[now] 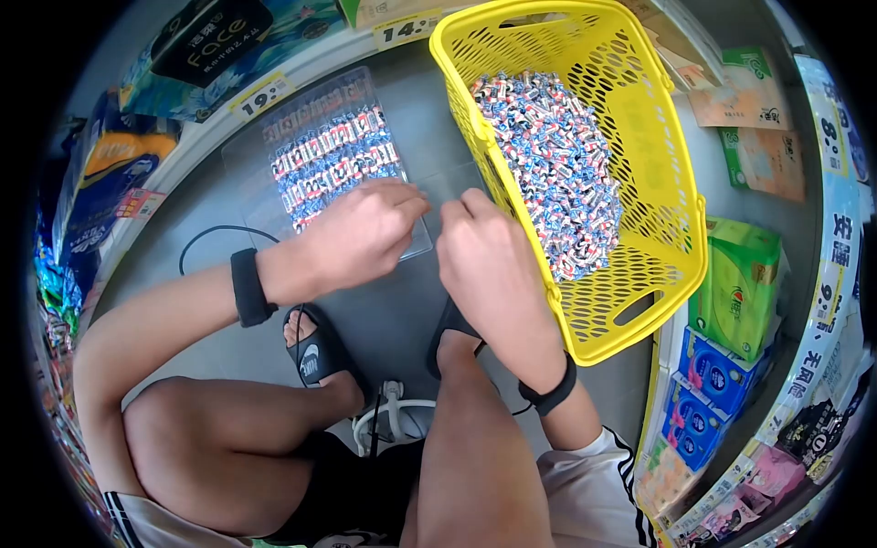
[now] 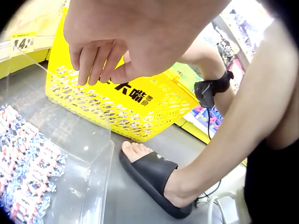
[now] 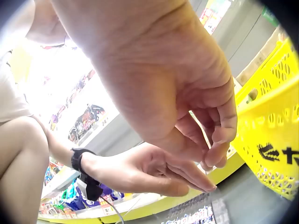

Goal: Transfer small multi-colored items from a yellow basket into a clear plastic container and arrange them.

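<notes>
In the head view, my left hand (image 1: 361, 228) and right hand (image 1: 489, 247) are raised close to each other, between a clear plastic box and a yellow basket. My left hand (image 2: 140, 32) has its fingers loosely extended, and no candy shows in it. My right hand (image 3: 173, 88) is curled, its thumb tip meeting the fingertips; I cannot tell whether something small is between them. The clear box (image 1: 420, 239) holds rows of wrapped candies (image 1: 333, 151) in red, white and blue. A large heap of the same candies (image 1: 553, 173) lies in the yellow basket (image 1: 671, 210).
Shelves with tissue packs (image 1: 740, 283) stand along the right, and more packs (image 1: 219, 55) at the upper left. My feet in black slippers (image 1: 315, 352) are on the grey floor below the box. A thin black cable (image 1: 215, 228) loops beside my left forearm.
</notes>
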Motion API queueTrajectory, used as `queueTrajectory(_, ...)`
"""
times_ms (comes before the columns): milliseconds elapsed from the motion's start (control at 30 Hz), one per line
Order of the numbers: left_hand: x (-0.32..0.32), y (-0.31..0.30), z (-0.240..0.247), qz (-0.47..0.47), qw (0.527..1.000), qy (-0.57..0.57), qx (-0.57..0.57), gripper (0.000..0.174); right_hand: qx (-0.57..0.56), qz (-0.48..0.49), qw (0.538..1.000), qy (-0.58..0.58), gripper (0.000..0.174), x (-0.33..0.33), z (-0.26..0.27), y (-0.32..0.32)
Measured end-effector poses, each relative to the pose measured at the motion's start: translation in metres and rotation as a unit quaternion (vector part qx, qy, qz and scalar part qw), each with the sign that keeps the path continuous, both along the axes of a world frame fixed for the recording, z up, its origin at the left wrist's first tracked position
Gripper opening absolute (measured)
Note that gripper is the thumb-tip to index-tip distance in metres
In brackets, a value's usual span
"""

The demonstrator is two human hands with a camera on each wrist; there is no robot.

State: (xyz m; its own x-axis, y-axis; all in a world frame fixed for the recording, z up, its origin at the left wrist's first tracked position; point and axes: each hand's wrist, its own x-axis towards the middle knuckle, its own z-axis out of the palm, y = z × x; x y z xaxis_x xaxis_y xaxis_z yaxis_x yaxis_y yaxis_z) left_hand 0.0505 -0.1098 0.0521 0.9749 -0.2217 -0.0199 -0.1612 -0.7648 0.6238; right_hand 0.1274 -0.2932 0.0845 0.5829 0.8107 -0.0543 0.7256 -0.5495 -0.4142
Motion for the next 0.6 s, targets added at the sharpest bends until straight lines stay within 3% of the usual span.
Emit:
queueTrajectory(333,0.031,-0.041,0.048,-0.044,0.993,-0.111,-0.011,0.037,0.063,-0.105,0.992,0.011,0.007,0.051,0.037,-0.048)
queueTrajectory(433,0.045,-0.052,0.057,-0.062,0.995,-0.082,-0.004,0.036,0.055,-0.113,0.992,-0.016,0.006,0.068,0.027,-0.064)
queueTrajectory(600,0.082,-0.066,0.051,-0.065,0.989,-0.135,0.015,0.026,0.042,-0.131,0.99,-0.018,0.009,0.094,0.015,-0.084)
